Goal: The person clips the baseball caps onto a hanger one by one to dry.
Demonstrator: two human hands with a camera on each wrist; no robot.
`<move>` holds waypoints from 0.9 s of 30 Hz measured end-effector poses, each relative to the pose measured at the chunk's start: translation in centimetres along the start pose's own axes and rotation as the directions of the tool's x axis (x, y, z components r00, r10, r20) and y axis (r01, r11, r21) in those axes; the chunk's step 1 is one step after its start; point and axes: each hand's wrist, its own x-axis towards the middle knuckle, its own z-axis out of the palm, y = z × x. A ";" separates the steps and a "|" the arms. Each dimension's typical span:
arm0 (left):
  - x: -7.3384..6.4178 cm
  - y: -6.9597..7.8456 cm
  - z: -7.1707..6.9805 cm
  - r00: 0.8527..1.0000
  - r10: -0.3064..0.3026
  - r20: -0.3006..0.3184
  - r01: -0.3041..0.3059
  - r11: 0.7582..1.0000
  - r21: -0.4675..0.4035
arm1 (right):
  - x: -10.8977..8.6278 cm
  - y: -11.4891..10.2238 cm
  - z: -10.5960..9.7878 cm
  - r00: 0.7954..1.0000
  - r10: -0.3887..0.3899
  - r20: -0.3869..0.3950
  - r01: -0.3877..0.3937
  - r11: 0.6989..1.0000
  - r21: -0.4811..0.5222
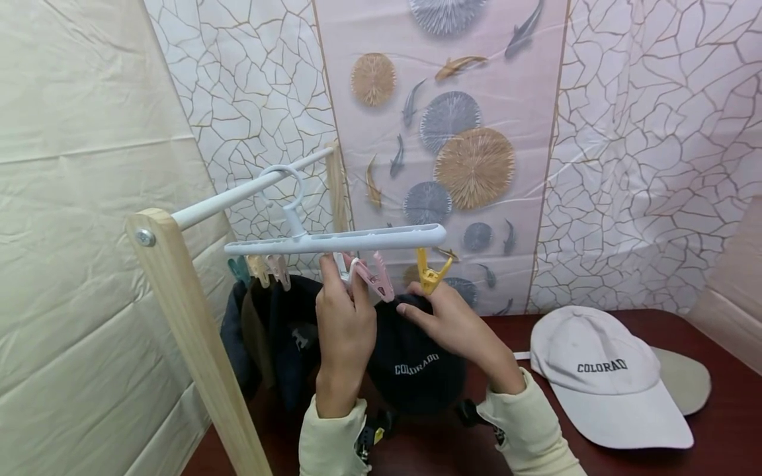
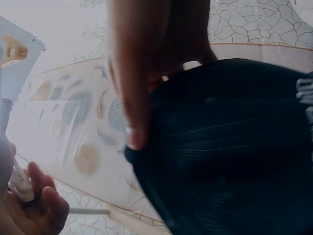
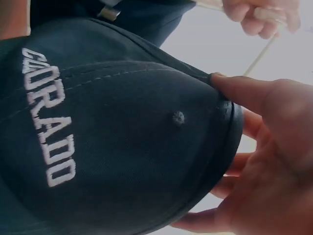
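Note:
A light-blue hanger [image 1: 333,242] hangs by its hook from a white rail. Just under its bar, my left hand [image 1: 347,330] pinches a white clip [image 2: 21,188] between thumb and fingers. My right hand [image 1: 458,320] grips the crown edge of a dark cap [image 3: 122,137] with white COLORADO lettering, thumb on one side and fingers on the other. The cap hangs below the bar, between the hands. A pink clip [image 1: 376,281] dangles beside my left fingers, and a yellow clip [image 1: 431,271] is just above my right hand.
Several dark caps [image 1: 286,337] hang at the hanger's left end from teal, cream and pink clips [image 1: 278,270]. A wooden stand post [image 1: 196,330] rises at the left. On the dark red table [image 1: 726,430], a white COLORADO cap [image 1: 595,370] lies over a beige one [image 1: 684,378].

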 end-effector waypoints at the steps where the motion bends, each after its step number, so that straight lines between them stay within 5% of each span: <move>1: 0.0 0.0 0.0 1.000 -0.001 -0.004 0.001 1.000 0.005 | 0.0 -0.2 -0.1 1.000 -0.004 -0.016 0.004 1.000 0.017; 9: 0.2 -0.1 -0.3 1.000 -0.010 0.000 0.010 1.000 -0.008 | -0.4 -1.4 -0.8 0.993 0.036 -0.116 -0.022 0.992 0.124; 18: 0.4 0.1 -1.0 0.996 -0.080 0.040 0.085 0.989 -0.120 | -0.5 -2.3 -1.4 0.979 0.188 -0.074 -0.170 0.965 0.202; 27: 0.6 0.1 -1.3 0.991 -0.129 0.023 0.131 0.971 -0.200 | -0.4 -2.7 -0.7 0.996 0.060 -0.073 -0.037 0.960 0.276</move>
